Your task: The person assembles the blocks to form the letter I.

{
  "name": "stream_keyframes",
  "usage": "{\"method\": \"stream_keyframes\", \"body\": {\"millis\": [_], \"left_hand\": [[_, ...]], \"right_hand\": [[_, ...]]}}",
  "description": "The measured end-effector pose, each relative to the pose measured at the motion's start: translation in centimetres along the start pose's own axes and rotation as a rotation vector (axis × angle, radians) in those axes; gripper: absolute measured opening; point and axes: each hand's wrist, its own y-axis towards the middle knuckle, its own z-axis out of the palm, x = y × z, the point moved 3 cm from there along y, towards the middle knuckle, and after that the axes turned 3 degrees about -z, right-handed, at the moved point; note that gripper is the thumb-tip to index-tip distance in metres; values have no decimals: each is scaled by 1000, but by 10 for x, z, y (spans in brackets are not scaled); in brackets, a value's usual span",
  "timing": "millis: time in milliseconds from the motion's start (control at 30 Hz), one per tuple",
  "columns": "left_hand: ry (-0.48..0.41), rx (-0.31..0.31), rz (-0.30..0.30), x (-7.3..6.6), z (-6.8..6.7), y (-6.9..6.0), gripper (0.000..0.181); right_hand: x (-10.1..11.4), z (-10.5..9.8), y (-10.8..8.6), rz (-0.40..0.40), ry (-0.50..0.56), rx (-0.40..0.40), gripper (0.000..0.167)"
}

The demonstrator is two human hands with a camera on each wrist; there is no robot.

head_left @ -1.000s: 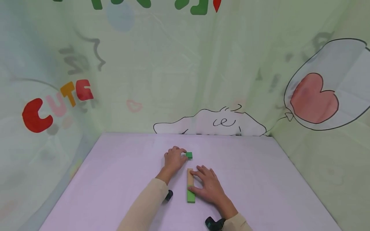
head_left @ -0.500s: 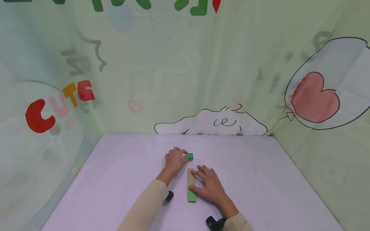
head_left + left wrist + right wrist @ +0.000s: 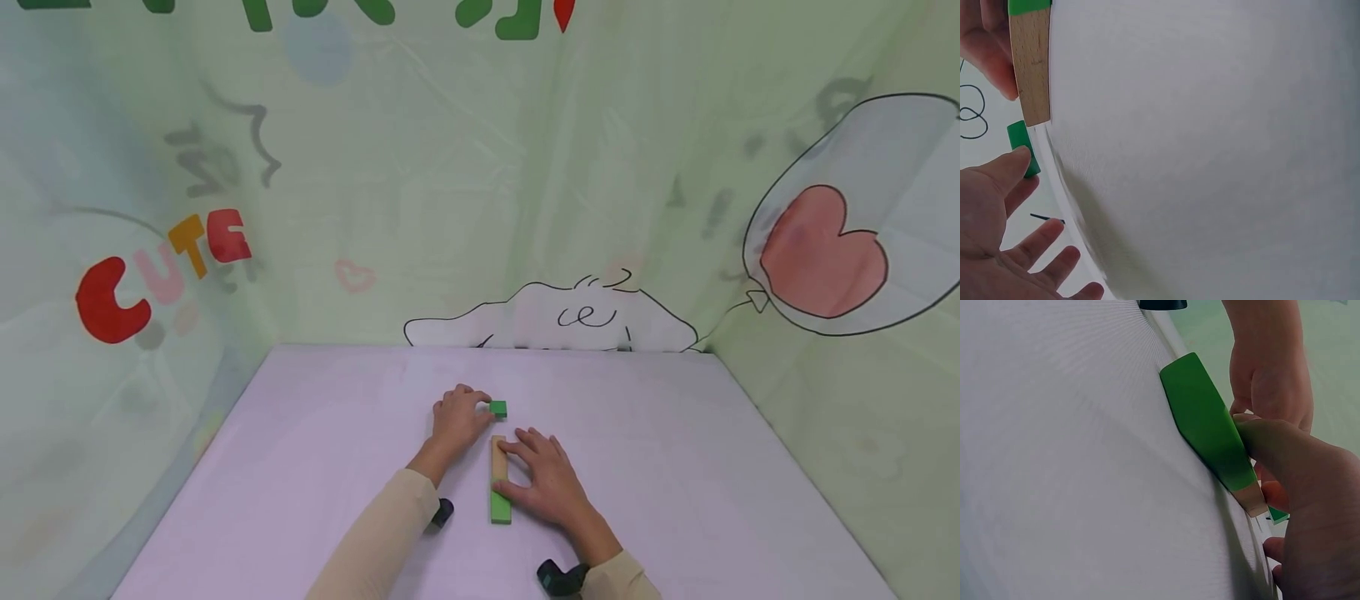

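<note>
My left hand [image 3: 455, 422] pinches a small green block [image 3: 499, 408] between thumb and index finger, its other fingers spread. Just nearer to me lies a narrow strip with a bare wood part [image 3: 498, 463] at the far end and a light green part [image 3: 500, 508] at the near end. Whether the strip is one block or two in line, I cannot tell. Alongside it, my right hand [image 3: 553, 483] rests its thumb near the colour join and its index finger on the wood part, other fingers extended. A short gap separates strip and small block.
A pale lilac table [image 3: 337, 417] bears the blocks. Printed cloth walls [image 3: 420, 183] enclose its back and sides. A dark wrist device [image 3: 558, 577] sits at my right wrist, another dark device [image 3: 442, 512] at the left wrist.
The small green block and my left hand have come slightly nearer to the strip. My right hand stays on the strip. The head view has shifted a little.
</note>
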Motion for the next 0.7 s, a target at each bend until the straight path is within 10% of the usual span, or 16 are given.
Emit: {"method": "stream_keyframes", "body": {"millis": [700], "left_hand": [[40, 2, 10, -1, 1, -2, 29]], "right_hand": [[1, -1, 1, -1, 14, 2, 65]]}}
